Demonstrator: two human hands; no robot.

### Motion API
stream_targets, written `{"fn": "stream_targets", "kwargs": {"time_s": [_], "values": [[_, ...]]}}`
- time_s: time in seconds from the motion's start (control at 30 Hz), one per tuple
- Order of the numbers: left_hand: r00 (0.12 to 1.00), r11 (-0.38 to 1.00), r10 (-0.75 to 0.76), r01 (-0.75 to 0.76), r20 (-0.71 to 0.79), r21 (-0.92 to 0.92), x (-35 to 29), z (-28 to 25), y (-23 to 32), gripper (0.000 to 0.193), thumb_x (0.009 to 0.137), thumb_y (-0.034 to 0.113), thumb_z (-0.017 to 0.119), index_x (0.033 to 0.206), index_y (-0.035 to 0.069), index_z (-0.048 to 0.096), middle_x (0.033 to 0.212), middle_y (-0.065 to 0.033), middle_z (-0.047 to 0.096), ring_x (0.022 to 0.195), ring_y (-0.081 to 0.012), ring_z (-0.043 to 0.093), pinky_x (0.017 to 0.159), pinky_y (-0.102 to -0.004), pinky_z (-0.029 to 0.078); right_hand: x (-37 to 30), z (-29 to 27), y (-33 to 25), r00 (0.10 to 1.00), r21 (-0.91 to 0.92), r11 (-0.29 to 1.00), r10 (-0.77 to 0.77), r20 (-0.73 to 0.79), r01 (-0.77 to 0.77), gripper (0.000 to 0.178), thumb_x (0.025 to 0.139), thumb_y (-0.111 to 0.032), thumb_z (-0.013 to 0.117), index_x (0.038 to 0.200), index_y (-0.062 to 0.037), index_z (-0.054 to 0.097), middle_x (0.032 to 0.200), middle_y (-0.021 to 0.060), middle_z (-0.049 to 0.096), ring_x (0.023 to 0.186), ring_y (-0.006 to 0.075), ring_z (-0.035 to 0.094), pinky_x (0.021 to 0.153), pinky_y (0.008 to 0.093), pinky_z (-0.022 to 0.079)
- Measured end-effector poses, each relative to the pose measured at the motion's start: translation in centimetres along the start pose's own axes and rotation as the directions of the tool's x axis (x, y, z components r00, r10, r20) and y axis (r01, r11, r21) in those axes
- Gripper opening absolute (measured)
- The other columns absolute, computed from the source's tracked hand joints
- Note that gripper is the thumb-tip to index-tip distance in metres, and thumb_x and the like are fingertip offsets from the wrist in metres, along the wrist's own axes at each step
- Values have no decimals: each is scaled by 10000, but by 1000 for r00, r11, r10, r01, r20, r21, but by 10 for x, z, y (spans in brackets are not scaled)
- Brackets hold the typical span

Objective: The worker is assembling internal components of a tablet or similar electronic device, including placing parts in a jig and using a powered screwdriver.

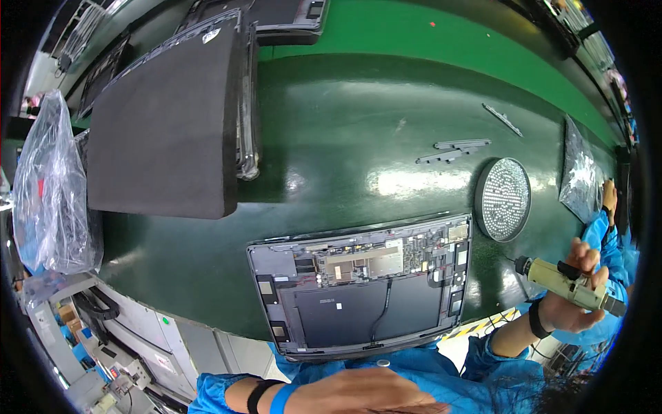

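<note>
In the head view, an uncovered laptop base (358,324) lies on the green table (331,165), its circuit board (414,254) and battery (414,303) exposed. Both appear seated; no bottom cover is on, so closing up seems undone. Grey strips (463,144) lie loose beyond the laptop base; whether they belong to it is unclear. Right of the laptop base, the right hand (567,314) is wrapped around an electric screwdriver (557,279), its bit clear of the chassis. The left hand (362,392) is at the laptop base's near side; I cannot tell whether it grips anything. Near the laptop base's far right corner, a round black dish (480,207) holds many small shiny pieces (505,200), probably screws. Well left of the laptop base, a clear plastic bag (52,200) has unclear contents.
</note>
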State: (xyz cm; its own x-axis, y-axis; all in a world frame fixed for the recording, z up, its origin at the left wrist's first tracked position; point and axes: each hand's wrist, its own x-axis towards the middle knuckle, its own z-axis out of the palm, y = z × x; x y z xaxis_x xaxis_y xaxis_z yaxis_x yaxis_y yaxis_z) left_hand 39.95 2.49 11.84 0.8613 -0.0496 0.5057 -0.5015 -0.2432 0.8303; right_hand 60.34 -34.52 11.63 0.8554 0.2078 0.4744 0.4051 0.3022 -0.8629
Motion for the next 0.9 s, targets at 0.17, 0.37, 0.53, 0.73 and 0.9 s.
{"fn": "stream_targets", "kwargs": {"time_s": [0.17, 0.37, 0.53, 0.73, 0.9], "values": [[999, 896, -1, -15, -35, -443, 4, -2, -8, 258, 952, 294, 585, 824, 87, 672, 1032, -144, 675, 925, -380, 648, 737, -539, 478, -12, 12, 32, 989, -109, 985, 121, -88, -130, 660, 860, -612, 597, 1163, -42, 456, 1082, 231, 516, 936, 326, 559, 837, 443, 464], [992, 922, 114, -128, -60, -365, -14, -34, 0, 260, 954, 368, 594, 846, 132, 617, 1044, -111, 668, 930, -377, 654, 720, -579, 463, 6, 43, 51, 976, -95, 972, 216, -21, -217, 709, 861, -674, 558, 1085, -9, 464, 788, 134, 539, 506, 171, 493, 485, 284, 407], [889, 719, -354, 457, -289, 525, -54, -36, -33, 292, 755, 206, 724, 955, -3, 683, 1049, -205, 649, 1015, -411, 598, 849, -505, 483, -1, 40, 52, 973, -121, 965, 232, -12, -231, 723, 840, -704, 573, 994, -6, 459, 533, -26, 412, 454, 105, 399, 441, 250, 321], [872, 682, -365, 489, -326, 543, -67, -26, -49, 405, 758, 275, 729, 1070, 21, 684, 1258, -250, 539, 1097, -414, 550, 895, -479, 460, 0, 36, 55, 971, -147, 960, 236, -43, -240, 736, 836, -696, 586, 1037, 1, 465, 550, -31, 413, 452, 89, 377, 441, 239, 295], [888, 657, -371, 458, -273, 599, -66, -30, -49, 439, 732, 281, 732, 1122, 84, 696, 1243, -236, 560, 1067, -382, 576, 875, -456, 446, -1, 35, 56, 966, -130, 957, 250, -69, -258, 748, 833, -701, 585, 1061, 1, 462, 561, -31, 414, 457, 84, 374, 457, 233, 294]]}}
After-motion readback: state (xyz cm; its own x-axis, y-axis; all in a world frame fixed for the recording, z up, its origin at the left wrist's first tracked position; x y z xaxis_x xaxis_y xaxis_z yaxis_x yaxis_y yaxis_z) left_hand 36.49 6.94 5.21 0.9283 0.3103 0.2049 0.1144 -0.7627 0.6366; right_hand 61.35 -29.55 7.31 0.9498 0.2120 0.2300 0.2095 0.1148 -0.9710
